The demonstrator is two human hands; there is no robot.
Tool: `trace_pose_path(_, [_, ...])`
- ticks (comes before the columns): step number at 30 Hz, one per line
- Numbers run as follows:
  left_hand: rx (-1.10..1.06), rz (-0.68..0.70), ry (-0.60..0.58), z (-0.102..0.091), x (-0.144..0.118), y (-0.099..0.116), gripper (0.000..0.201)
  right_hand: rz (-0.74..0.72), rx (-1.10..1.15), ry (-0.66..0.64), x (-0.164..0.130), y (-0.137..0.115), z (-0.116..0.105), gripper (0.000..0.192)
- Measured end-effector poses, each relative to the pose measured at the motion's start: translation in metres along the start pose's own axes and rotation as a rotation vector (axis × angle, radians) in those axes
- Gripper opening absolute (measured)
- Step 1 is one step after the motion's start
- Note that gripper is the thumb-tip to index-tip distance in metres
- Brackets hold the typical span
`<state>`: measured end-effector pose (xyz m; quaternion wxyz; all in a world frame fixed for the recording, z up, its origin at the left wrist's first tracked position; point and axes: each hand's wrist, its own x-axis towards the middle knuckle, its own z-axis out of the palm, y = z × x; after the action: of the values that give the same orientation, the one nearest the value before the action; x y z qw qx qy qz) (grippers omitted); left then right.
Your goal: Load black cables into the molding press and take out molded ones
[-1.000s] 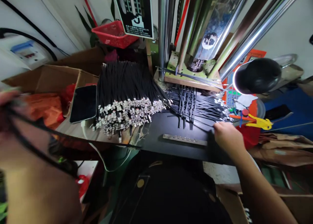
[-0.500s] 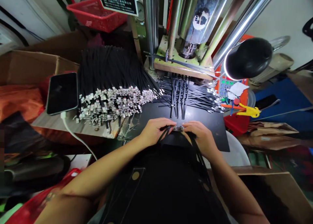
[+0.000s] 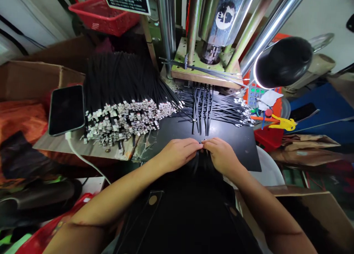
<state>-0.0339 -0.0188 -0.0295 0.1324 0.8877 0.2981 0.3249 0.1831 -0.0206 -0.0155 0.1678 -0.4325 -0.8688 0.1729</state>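
Note:
My left hand (image 3: pixel 181 153) and my right hand (image 3: pixel 223 155) meet fingertip to fingertip at the near edge of a dark sheet (image 3: pixel 229 139). Both are closed in a pinch on thin black cables (image 3: pixel 203 161) that hang toward my apron, partly blurred; their small metal ends are mostly covered by my fingers. Just beyond my fingertips, several black cables (image 3: pixel 203 115) lie lengthwise across a crosswise bundle of black cables (image 3: pixel 226 110) with silvery ends. To the left is a big heap of black cables (image 3: pixel 121 75), its pale connectors facing me.
A press (image 3: pixel 206 58) with metal columns stands behind the cables. A lit black lamp (image 3: pixel 284 64) hangs at the right, near yellow-handled pliers (image 3: pixel 284 124). On the left lies a phone (image 3: pixel 66 110) with a white charging cord. A red basket (image 3: pixel 105 16) is at the back; an open carton (image 3: pixel 306 195) stands lower right.
My hands have come closer together, their fingertips now meeting. The cables that looped from each hand now hang together below them, and the metal ends are less visible. The view has shifted slightly.

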Motion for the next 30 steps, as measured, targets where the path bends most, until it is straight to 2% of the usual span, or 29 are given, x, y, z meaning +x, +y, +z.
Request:
trace_pose_path(2, [0.021,-0.004,-0.046,-0.001,0.001,0.001,0.026,0.012,0.083,0.095,-0.007,0.005,-0.006,0.028])
trace_pose_path(5, [-0.012,-0.026,-0.100,-0.002,0.001,0.001,0.028,0.145,0.230,0.339,-0.019,0.007,-0.013,0.019])
trace_pose_path(7, [-0.043,-0.044,-0.118,-0.005,-0.002,-0.002,0.030,0.199,0.319,0.400,-0.024,0.005,-0.012,0.012])
trace_pose_path(9, [-0.071,-0.099,-0.083,-0.011,-0.006,-0.004,0.032,0.192,0.390,0.392,-0.025,0.002,-0.007,0.008])
trace_pose_path(13, [-0.198,-0.236,0.087,-0.015,-0.013,-0.008,0.029,0.139,0.476,0.355,-0.021,0.001,0.007,0.004])
trace_pose_path(16, [-0.318,-0.220,0.116,-0.007,-0.013,-0.010,0.026,0.076,0.418,0.361,-0.019,0.001,0.011,0.008])
trace_pose_path(20, [-0.399,-0.235,0.070,0.001,-0.008,-0.013,0.017,0.008,0.306,0.364,-0.018,0.002,0.012,0.011])
trace_pose_path(23, [-0.412,-0.317,0.033,-0.001,-0.004,-0.012,0.014,0.018,0.260,0.391,-0.015,0.000,0.012,0.010])
trace_pose_path(25, [-0.379,-0.329,-0.009,-0.004,-0.002,-0.010,0.013,-0.021,0.195,0.345,-0.013,-0.002,0.010,0.016])
trace_pose_path(28, [-0.220,-0.292,-0.151,-0.009,-0.001,-0.007,0.019,-0.071,0.107,0.248,-0.012,-0.003,0.002,0.022])
trace_pose_path(30, [-0.142,-0.271,-0.263,-0.015,0.000,-0.009,0.028,-0.046,0.116,0.212,-0.015,-0.001,-0.003,0.022])
